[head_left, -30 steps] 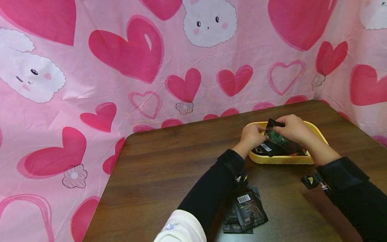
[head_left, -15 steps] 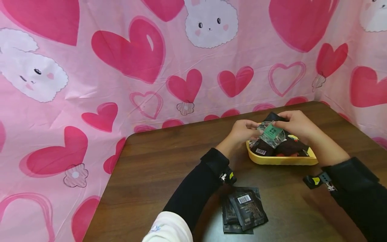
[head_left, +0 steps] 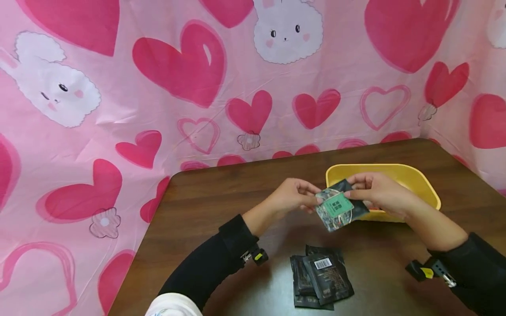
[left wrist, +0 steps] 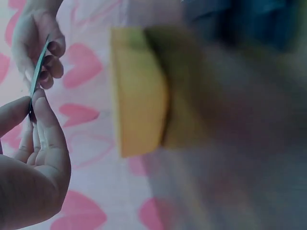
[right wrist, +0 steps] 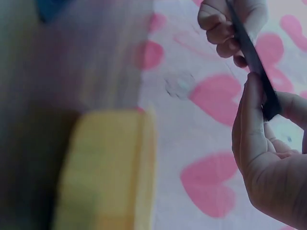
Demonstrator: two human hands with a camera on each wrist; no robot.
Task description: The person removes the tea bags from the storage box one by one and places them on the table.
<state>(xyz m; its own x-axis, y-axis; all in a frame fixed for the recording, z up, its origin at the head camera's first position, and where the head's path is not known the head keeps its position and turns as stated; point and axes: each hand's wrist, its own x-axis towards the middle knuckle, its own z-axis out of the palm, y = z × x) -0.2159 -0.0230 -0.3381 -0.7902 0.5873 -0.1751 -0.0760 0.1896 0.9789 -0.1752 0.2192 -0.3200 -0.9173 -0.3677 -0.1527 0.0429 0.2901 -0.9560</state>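
A flat sachet [head_left: 337,206], dark with a green label and a patterned lower part, is held between both hands in front of the yellow tray. My left hand [head_left: 290,195] pinches its left edge between thumb and fingers. My right hand [head_left: 385,193] pinches the upper right edge, thumb on the label side. In the left wrist view the sachet [left wrist: 39,69] appears edge-on, thin and straight. The right wrist view also shows the sachet [right wrist: 252,52] from its edge, with my right thumb and fingers on either side.
The yellow tray [head_left: 395,168] stands at the back right of the wooden table [head_left: 221,206]; my right hand hides part of its inside. Several black sachets [head_left: 330,278] lie in an overlapping pile near the front. A pink heart-print cloth [head_left: 158,114] hangs behind the table.
Both hands have drawn the sachet out of the yellow tray, toward me and slightly left. Its green label now faces up. The black pile stays in place.
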